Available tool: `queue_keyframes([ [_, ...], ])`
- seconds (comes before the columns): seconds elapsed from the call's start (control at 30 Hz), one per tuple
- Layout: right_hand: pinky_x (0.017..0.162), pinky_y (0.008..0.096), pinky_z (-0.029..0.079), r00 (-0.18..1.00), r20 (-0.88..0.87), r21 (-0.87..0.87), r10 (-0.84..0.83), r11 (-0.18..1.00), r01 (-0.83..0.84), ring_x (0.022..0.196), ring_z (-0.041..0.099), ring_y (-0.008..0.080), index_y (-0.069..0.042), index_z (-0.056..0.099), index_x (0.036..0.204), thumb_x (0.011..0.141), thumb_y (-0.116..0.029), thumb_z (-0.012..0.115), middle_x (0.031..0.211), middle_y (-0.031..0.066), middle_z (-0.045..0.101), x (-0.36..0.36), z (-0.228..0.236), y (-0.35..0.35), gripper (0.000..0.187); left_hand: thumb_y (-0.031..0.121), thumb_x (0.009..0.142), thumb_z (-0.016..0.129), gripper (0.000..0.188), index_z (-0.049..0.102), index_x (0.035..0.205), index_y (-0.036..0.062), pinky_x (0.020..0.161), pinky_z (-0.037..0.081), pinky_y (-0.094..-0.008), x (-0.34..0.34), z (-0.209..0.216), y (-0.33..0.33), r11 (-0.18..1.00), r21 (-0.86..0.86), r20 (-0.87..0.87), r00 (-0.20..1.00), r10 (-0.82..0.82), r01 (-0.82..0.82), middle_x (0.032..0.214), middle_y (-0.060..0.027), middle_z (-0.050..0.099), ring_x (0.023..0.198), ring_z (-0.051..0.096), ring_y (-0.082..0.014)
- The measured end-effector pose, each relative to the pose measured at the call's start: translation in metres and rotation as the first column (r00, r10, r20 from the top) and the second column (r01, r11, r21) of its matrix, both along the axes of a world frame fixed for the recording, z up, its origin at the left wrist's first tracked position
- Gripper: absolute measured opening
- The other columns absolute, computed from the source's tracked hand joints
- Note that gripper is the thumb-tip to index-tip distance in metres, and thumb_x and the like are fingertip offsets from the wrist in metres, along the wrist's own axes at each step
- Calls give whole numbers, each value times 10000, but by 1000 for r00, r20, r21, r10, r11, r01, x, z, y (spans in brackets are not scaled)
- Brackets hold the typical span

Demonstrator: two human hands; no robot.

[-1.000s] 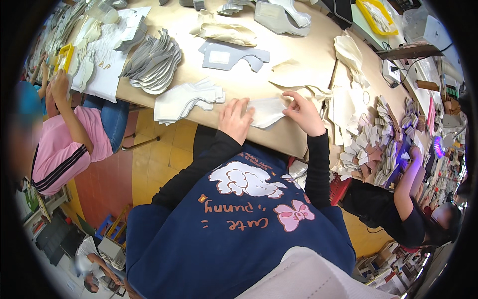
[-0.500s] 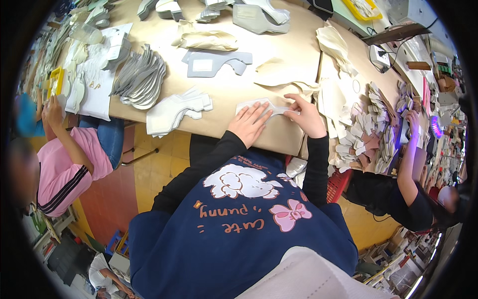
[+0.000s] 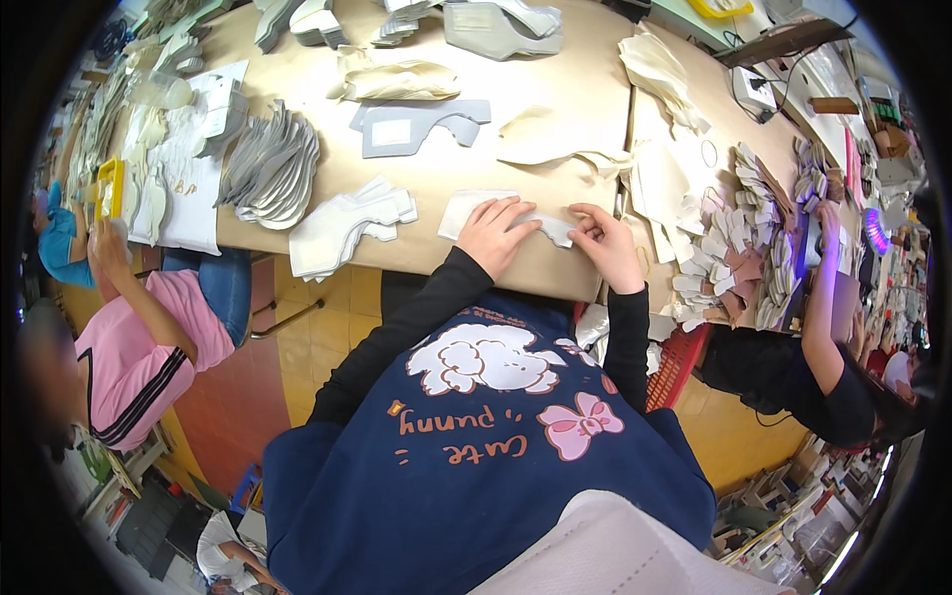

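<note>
On the brown-covered table lies a white, curved cut piece (image 3: 459, 211), like a flat shoe-upper part. My left hand (image 3: 495, 236) rests on its middle, fingers stretched out and pressing it down. At the piece's narrow right end, the bent fingers and thumb of my right hand (image 3: 608, 245) close on its edge. Part of the piece is hidden beneath my left fingers. Left of my hands is a small stack of white cut pieces (image 3: 342, 230). Farther back sits a grey cut piece (image 3: 412, 129) with a pale rectangular patch.
Fanned grey pieces (image 3: 273, 169) are at the left, cream material (image 3: 560, 144) beyond my hands. Right are heaped cut pieces (image 3: 729, 268) and a red basket (image 3: 678, 365). A person in pink (image 3: 149, 347) works at left, another in black (image 3: 793, 387) at right.
My left hand has shifted along the white piece, and its fingers now point more to the right. My right hand has moved slightly down at the piece's end. The view has turned slightly.
</note>
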State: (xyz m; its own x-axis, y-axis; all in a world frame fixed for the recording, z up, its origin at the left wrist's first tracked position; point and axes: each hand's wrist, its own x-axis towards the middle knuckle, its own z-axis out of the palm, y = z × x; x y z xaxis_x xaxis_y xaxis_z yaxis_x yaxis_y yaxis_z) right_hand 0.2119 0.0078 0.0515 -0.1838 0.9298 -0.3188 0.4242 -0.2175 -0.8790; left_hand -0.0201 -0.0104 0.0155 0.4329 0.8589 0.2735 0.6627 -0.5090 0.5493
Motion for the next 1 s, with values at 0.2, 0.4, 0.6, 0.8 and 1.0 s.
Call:
queue_keyframes([
  [0.2, 622, 221, 451, 998, 41, 15, -40, 999, 40, 667, 534, 67, -17, 649, 1178, 831, -6, 696, 756, -1, 599, 0, 0, -3, 350, 62, 789, 631, 400, 647, 1173, 171, 1063, 384, -430, 5, -6, -3, 997, 68, -64, 997, 31, -26, 1297, -20, 579, 1256, 510, -231],
  [0.4, 649, 223, 454, 983, 155, 222, -96, 973, 60, 751, 558, 83, -26, 659, 1162, 808, 10, 713, 919, 20, 625, 2, -5, -20, 360, 139, 827, 637, 372, 644, 1196, 185, 1074, 358, -435, 27, -3, -8, 994, 74, -64, 995, -74, 78, 1300, -11, 574, 1244, 510, -212],
  [0.6, 1106, 458, 318, 859, 507, 528, -67, 812, -248, 1308, 460, 267, -131, 634, 1291, 838, -124, 702, 1370, 39, 576, -1, -8, -66, 458, 211, 874, 638, 346, 634, 1219, 180, 1056, 352, -429, 35, -2, -8, 996, 75, -69, 997, -39, 44, 1278, -9, 571, 1231, 506, -205],
  [0.8, 1182, 480, 191, 736, 674, 455, -53, 815, -358, 1404, 385, 237, -156, 580, 1355, 906, -239, 648, 1443, -24, 518, -2, -19, -79, 462, 187, 857, 652, 413, 628, 1268, 165, 1072, 362, -431, 35, -2, -9, 999, 26, -57, 998, -36, 37, 1347, -33, 556, 1267, 499, -219],
  [1.0, 1183, 484, 193, 799, 601, 483, -22, 806, -341, 1431, 335, 237, -167, 489, 1436, 930, -354, 606, 1515, -26, 430, -22, -18, -55, 552, 120, 893, 600, 494, 524, 1382, 97, 1113, 330, -491, -8, 1, 4, 990, -118, 244, 964, 106, -79, 1446, -119, 482, 1365, 420, -342],
])
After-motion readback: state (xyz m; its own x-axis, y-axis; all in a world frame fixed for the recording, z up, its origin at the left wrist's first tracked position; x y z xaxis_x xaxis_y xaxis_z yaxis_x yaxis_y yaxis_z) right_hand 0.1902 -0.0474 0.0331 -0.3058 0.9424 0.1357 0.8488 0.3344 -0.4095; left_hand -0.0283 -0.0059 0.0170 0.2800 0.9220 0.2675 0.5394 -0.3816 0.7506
